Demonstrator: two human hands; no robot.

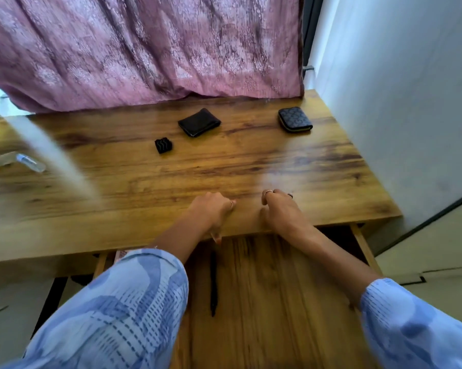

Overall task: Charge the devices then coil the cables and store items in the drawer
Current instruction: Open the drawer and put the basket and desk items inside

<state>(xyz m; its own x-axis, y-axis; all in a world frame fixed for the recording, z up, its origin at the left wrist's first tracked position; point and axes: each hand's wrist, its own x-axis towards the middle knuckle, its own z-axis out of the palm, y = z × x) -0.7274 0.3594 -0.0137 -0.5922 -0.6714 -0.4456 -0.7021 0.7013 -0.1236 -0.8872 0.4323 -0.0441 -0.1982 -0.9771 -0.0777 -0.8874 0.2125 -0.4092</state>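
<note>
Pen [213, 283] in open drawer [264, 288] below desk [171, 177] w/ two wallets.

The single head camera looked steeply down from close above the desk [251, 161], with the curtain [144, 49] filling the frame's top.

Legible text: none. A repeated monogram pattern is borne by the pouch [295, 119]; its letters cannot be read.

Blue patterned sleeves [123, 310]; finger rings [268, 192]
</note>
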